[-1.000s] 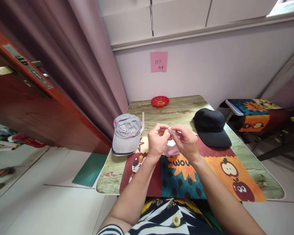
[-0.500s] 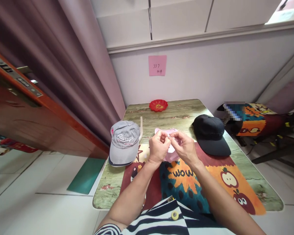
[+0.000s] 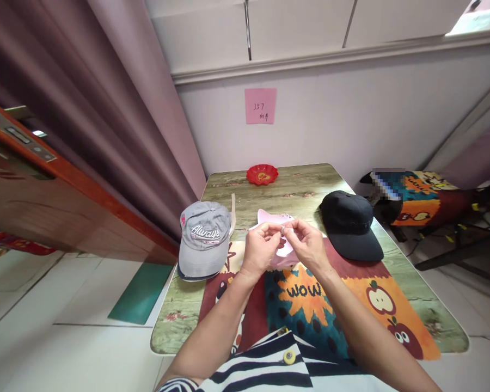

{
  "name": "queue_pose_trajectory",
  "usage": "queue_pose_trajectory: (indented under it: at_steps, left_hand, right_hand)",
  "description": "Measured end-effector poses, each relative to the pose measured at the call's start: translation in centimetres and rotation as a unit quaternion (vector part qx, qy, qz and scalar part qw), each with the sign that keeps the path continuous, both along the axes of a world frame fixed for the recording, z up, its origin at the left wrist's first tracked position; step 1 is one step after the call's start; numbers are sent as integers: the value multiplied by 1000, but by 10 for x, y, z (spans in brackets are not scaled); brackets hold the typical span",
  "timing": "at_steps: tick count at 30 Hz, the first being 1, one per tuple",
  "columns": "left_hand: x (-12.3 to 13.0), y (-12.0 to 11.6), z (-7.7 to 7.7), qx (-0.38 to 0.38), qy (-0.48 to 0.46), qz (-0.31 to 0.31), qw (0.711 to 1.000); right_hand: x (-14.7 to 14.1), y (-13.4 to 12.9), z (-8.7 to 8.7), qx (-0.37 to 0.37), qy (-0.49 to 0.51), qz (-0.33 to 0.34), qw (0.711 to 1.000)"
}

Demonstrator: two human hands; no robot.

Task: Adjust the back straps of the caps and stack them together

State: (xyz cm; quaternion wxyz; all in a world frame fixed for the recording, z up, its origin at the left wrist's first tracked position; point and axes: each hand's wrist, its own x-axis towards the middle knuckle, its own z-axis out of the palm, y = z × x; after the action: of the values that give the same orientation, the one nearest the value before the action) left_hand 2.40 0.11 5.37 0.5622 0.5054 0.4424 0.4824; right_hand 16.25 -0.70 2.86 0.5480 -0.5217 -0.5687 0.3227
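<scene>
Both hands meet over the middle of the table at a pink cap (image 3: 265, 215), largely covered by my fingers; small dark marks run along its far edge and some white shows inside. My left hand (image 3: 261, 251) is closed, thumb and forefinger pinching a small pale part of it. From the other side my right hand (image 3: 309, 247) pinches the same spot, fingertips almost touching. What exactly lies between the fingertips is too small to make out. A grey cap (image 3: 204, 237) with "Always" lettering lies left of my left hand. Right of my right hand lies a black cap (image 3: 348, 222).
A red scalloped dish (image 3: 262, 175) sits near the table's back edge. Under the hands spreads a colourful printed mat (image 3: 306, 291). A pink note (image 3: 260, 106) is stuck on the wall. An orange-brown door (image 3: 106, 201) and a curtain (image 3: 147, 81) border the left side.
The pink cap shows more of its far left edge, and its white part has shifted between my hands. Both hands stay pinched together. The view has moved slightly.
</scene>
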Motion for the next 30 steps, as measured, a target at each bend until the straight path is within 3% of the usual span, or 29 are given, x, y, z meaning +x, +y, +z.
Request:
queue_pose_trajectory:
  at_steps: [2, 5, 9, 11, 13, 19, 24, 30]
  left_hand:
    - [-2, -1, -2, 13, 16, -1, 1000]
    - [-6, -2, -4, 101, 116, 13, 988]
    - [-11, 1, -1, 252, 280, 37, 925]
    - [-13, 4, 3, 311, 304, 34, 900]
    - [-14, 7, 5, 344, 282, 20, 895]
    - [-14, 11, -3, 264, 165, -30, 950]
    - [-15, 10, -8, 267, 177, -4, 947]
    - [-17, 6, 0, 292, 187, -8, 938]
  right_hand:
    - [-1, 0, -2, -4, 23, 12, 1000]
    - [-1, -1, -1, -17, 66, 31, 997]
    - [4, -2, 9, -40, 133, 68, 988]
    - [8, -3, 15, -58, 164, 88, 981]
    - [12, -3, 19, -73, 183, 105, 975]
    - [10, -5, 23, -92, 194, 127, 968]
    - [7, -5, 21, -79, 168, 116, 976]
    - [9, -4, 16, -77, 184, 89, 976]
